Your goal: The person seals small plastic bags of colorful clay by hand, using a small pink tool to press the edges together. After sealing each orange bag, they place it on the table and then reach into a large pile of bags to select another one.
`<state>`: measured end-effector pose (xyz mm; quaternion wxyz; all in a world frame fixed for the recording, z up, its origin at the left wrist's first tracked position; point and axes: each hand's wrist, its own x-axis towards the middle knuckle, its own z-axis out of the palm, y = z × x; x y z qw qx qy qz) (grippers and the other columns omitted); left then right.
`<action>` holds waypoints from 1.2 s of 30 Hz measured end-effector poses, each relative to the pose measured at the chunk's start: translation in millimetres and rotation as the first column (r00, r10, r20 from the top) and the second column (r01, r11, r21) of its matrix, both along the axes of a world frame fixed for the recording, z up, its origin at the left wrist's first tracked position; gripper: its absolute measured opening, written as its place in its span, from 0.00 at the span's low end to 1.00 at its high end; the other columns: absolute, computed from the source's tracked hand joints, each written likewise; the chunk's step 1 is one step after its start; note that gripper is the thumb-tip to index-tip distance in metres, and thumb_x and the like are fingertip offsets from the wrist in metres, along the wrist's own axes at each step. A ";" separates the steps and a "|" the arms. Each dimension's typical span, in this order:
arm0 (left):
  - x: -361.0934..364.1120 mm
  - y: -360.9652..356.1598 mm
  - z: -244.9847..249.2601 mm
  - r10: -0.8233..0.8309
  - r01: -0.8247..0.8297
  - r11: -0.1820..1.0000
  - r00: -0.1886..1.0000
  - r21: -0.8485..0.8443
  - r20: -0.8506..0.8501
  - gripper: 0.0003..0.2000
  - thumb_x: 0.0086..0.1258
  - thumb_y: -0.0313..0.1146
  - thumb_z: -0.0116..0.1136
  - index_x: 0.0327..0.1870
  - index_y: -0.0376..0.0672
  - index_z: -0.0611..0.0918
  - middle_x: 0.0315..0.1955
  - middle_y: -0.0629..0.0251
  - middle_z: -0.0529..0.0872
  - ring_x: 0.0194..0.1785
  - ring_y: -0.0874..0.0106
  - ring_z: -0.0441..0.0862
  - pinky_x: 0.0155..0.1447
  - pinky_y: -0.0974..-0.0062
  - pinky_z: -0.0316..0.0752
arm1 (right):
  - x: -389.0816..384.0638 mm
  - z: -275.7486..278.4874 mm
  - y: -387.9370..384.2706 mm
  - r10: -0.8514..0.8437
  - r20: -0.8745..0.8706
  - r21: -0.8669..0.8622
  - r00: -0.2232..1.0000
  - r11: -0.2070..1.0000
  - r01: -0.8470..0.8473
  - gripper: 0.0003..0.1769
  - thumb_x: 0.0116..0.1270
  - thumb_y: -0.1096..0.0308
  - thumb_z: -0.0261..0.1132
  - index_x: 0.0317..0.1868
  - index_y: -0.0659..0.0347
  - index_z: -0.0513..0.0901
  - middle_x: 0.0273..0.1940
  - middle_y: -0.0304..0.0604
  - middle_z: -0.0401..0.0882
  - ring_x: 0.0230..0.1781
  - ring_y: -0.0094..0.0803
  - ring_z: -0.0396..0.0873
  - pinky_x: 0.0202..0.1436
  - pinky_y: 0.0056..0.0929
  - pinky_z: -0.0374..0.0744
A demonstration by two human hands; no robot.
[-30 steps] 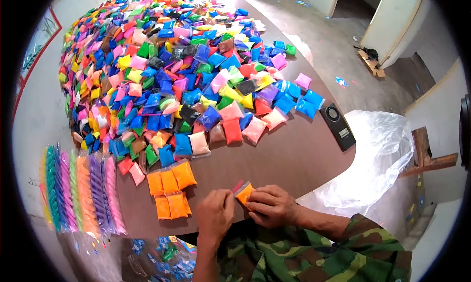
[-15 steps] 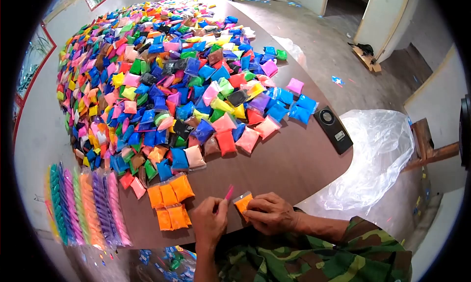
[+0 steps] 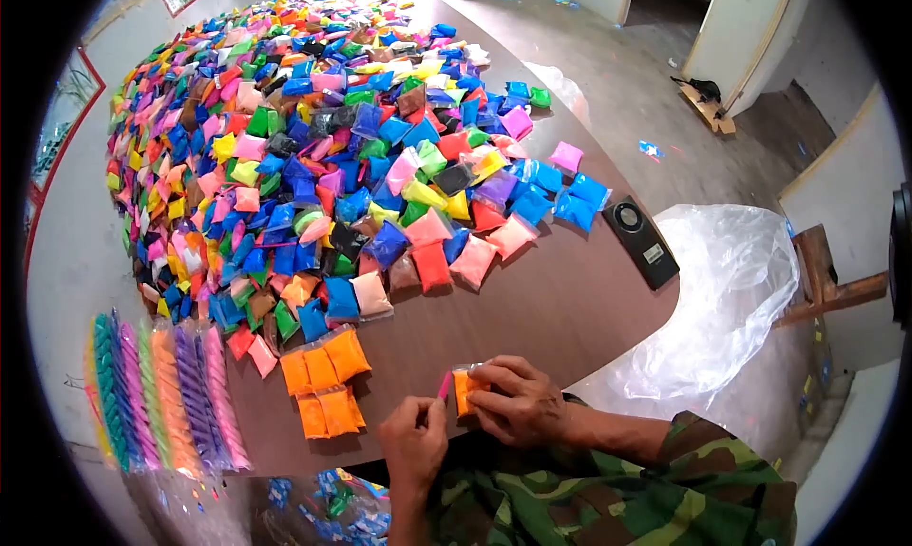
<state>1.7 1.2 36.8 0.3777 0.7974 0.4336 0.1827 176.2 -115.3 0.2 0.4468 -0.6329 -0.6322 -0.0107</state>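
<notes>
At the table's near edge, my left hand [image 3: 415, 439] is closed, with a small pink stick [image 3: 445, 384] poking up from its fingers. To its right, my right hand [image 3: 518, 401] grips an orange packet [image 3: 464, 392] in clear wrapping, its fingers curled over the packet's right side. The two hands are slightly apart. Left of my left hand lie orange packets in two rows, an upper group [image 3: 325, 359] and a lower group [image 3: 329, 413]. The lower part of the held packet is partly covered by my fingers.
A large heap of colourful packets [image 3: 361, 166] covers the table's [image 3: 570, 304] left and far parts. Twisted colourful strips in clear sleeves [image 3: 166, 394] lie at the near left. A black device [image 3: 642, 243] rests by the right edge, beside clear plastic sheeting [image 3: 731, 280].
The orange packet in my right hand has turned more upright. My left hand has shifted slightly right and down, still with the pink stick. The whole view has moved a little.
</notes>
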 end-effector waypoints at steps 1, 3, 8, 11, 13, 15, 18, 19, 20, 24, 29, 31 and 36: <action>-2.8 -9.0 2.5 0.007 -0.006 0.999 1.000 -0.036 0.017 0.07 0.76 0.28 0.72 0.39 0.33 0.88 0.30 0.54 0.92 0.33 0.66 0.91 0.38 0.69 0.84 | 0.2 -1.0 0.8 0.006 -0.009 -0.004 1.000 1.000 -0.006 0.12 0.63 0.70 0.79 0.46 0.60 0.90 0.55 0.50 0.87 0.49 0.47 0.87 0.57 0.39 0.87; -8.0 -26.2 3.1 0.005 0.000 0.994 0.999 -0.109 0.041 0.07 0.75 0.28 0.71 0.39 0.33 0.87 0.31 0.53 0.92 0.33 0.65 0.91 0.38 0.69 0.84 | -1.5 -4.9 0.0 0.015 -0.030 -0.014 0.999 1.000 -0.016 0.12 0.63 0.70 0.79 0.46 0.60 0.90 0.54 0.49 0.87 0.50 0.47 0.87 0.58 0.39 0.87; -10.0 -20.1 -16.1 -0.005 0.005 1.000 1.000 -0.009 -0.013 0.07 0.77 0.27 0.69 0.39 0.33 0.86 0.33 0.51 0.92 0.35 0.63 0.92 0.39 0.67 0.84 | -2.5 -7.6 2.6 0.009 -0.027 -0.027 1.000 1.000 -0.010 0.13 0.62 0.70 0.79 0.46 0.60 0.89 0.52 0.47 0.87 0.49 0.46 0.87 0.57 0.39 0.87; -7.0 -3.9 -15.9 0.020 -0.020 0.999 1.000 0.031 0.008 0.07 0.78 0.27 0.68 0.39 0.33 0.85 0.32 0.52 0.92 0.35 0.62 0.92 0.40 0.67 0.85 | -3.0 -4.7 2.6 0.018 -0.003 -0.062 1.000 0.998 -0.018 0.13 0.66 0.69 0.77 0.49 0.62 0.88 0.51 0.49 0.86 0.50 0.46 0.86 0.57 0.38 0.86; -9.4 -6.1 -11.9 0.045 -0.045 0.999 0.999 0.007 -0.001 0.06 0.77 0.27 0.68 0.39 0.34 0.86 0.32 0.52 0.92 0.36 0.63 0.92 0.41 0.67 0.86 | -3.1 -6.4 2.4 0.002 0.006 -0.066 1.000 0.998 -0.002 0.14 0.66 0.69 0.77 0.50 0.62 0.89 0.52 0.49 0.86 0.49 0.45 0.86 0.56 0.38 0.86; -13.1 -13.7 -9.9 0.043 -0.043 0.999 0.999 -0.001 0.016 0.07 0.77 0.28 0.69 0.39 0.34 0.86 0.32 0.53 0.92 0.36 0.63 0.92 0.41 0.67 0.86 | -3.7 -7.6 2.1 -0.019 0.001 -0.067 1.000 0.998 0.019 0.14 0.65 0.69 0.78 0.50 0.62 0.90 0.51 0.48 0.86 0.48 0.44 0.86 0.54 0.37 0.86; -13.3 -39.5 -13.0 -0.003 0.003 1.000 0.997 -0.004 0.080 0.07 0.76 0.29 0.70 0.39 0.35 0.87 0.32 0.52 0.92 0.35 0.62 0.91 0.39 0.66 0.84 | -4.9 -8.7 2.4 -0.046 -0.012 -0.065 0.999 0.997 0.045 0.15 0.62 0.71 0.80 0.50 0.61 0.91 0.50 0.46 0.87 0.46 0.44 0.87 0.50 0.37 0.87; -13.9 -38.9 -19.5 -0.010 0.007 0.999 0.999 0.053 0.053 0.07 0.76 0.29 0.70 0.39 0.35 0.86 0.32 0.51 0.91 0.35 0.61 0.91 0.39 0.65 0.83 | -4.8 -10.0 2.1 -0.046 -0.007 -0.067 0.999 0.997 0.046 0.15 0.62 0.71 0.80 0.50 0.61 0.91 0.50 0.46 0.87 0.45 0.44 0.87 0.49 0.37 0.87; -15.7 -37.4 -27.8 -0.013 0.010 0.994 1.000 0.109 0.024 0.08 0.76 0.29 0.70 0.39 0.34 0.86 0.31 0.50 0.91 0.34 0.60 0.91 0.38 0.65 0.82 | -5.1 -11.4 1.7 -0.044 -0.004 -0.071 0.999 0.997 0.044 0.15 0.63 0.71 0.80 0.50 0.61 0.91 0.49 0.46 0.87 0.45 0.45 0.87 0.48 0.37 0.87; -16.6 -13.0 -30.8 0.044 -0.052 0.991 0.997 0.125 0.063 0.07 0.78 0.28 0.70 0.39 0.35 0.85 0.30 0.53 0.90 0.32 0.61 0.89 0.36 0.67 0.81 | -5.9 -12.4 4.0 -0.052 0.023 -0.067 0.998 0.996 0.053 0.15 0.63 0.71 0.80 0.50 0.60 0.91 0.49 0.45 0.87 0.43 0.43 0.87 0.45 0.36 0.88; -19.6 -7.8 -22.1 0.130 -0.135 0.989 0.988 0.055 0.084 0.06 0.76 0.26 0.69 0.39 0.34 0.84 0.31 0.50 0.89 0.32 0.57 0.88 0.36 0.64 0.79 | -9.5 -12.2 8.4 -0.083 0.043 -0.069 0.996 0.994 0.086 0.13 0.64 0.71 0.79 0.48 0.59 0.91 0.51 0.43 0.86 0.42 0.40 0.87 0.45 0.34 0.88; -19.2 -9.2 -14.9 0.166 -0.165 0.986 0.981 -0.010 0.102 0.07 0.78 0.28 0.68 0.39 0.35 0.85 0.30 0.56 0.90 0.32 0.65 0.88 0.37 0.70 0.80 | -10.3 -7.4 6.7 -0.085 0.054 -0.122 0.995 0.988 0.091 0.13 0.64 0.71 0.80 0.48 0.59 0.91 0.53 0.43 0.85 0.42 0.39 0.87 0.45 0.33 0.88; -7.5 -15.8 -14.4 0.051 -0.052 0.999 0.988 0.003 0.148 0.07 0.78 0.28 0.69 0.39 0.35 0.86 0.30 0.56 0.90 0.32 0.66 0.88 0.36 0.71 0.80 | -9.2 -11.7 11.3 -0.091 0.065 -0.048 0.994 0.994 0.094 0.14 0.60 0.71 0.82 0.47 0.58 0.92 0.55 0.43 0.88 0.37 0.37 0.85 0.41 0.33 0.86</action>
